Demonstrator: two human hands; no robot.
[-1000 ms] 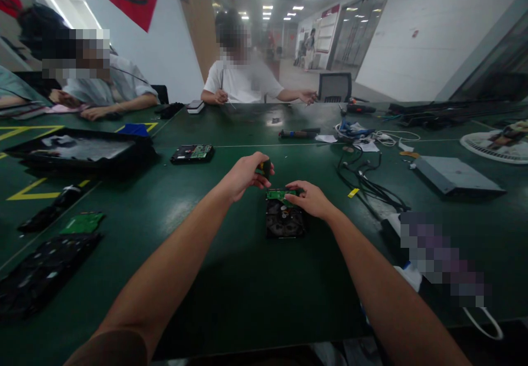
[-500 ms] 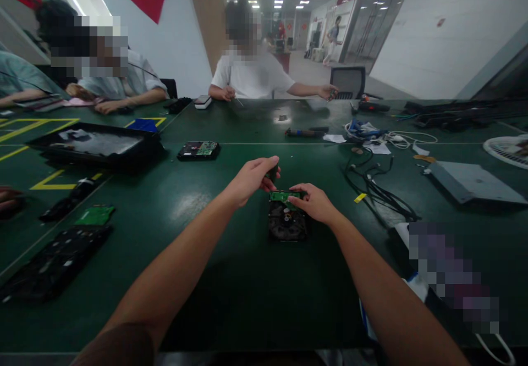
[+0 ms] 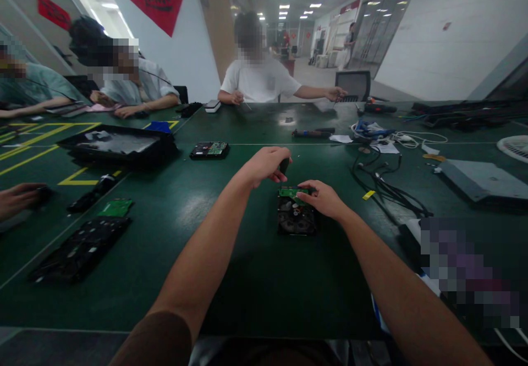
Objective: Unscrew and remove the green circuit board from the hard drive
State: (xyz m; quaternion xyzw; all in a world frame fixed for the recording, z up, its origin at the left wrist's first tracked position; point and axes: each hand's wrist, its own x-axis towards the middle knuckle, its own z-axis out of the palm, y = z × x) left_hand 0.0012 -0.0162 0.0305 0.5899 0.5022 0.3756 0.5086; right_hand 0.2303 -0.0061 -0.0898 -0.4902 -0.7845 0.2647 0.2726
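A black hard drive [image 3: 296,220] lies flat on the green table in front of me, with a green circuit board [image 3: 286,192] across its far end. My right hand [image 3: 324,200] grips the drive at its far right corner, thumb over the board and fingers along the far edge. Just above and left of that end is my left hand [image 3: 270,165], bent at the wrist, its fingers closed round a short dark object [image 3: 284,165]. The fingers hide most of that object, and its kind does not show.
Left lie another hard drive [image 3: 80,248], a loose green board [image 3: 116,207] and a black tray [image 3: 115,145]. Farther off is a third drive [image 3: 209,149]. Black cables [image 3: 383,187] and a grey metal box [image 3: 482,182] occupy the right. A co-worker's hand [image 3: 20,198] enters at left.
My left hand has risen slightly from the drive with the dark object. My right hand keeps its place on the drive. The view has shifted, and the co-worker's hand at left shows more.
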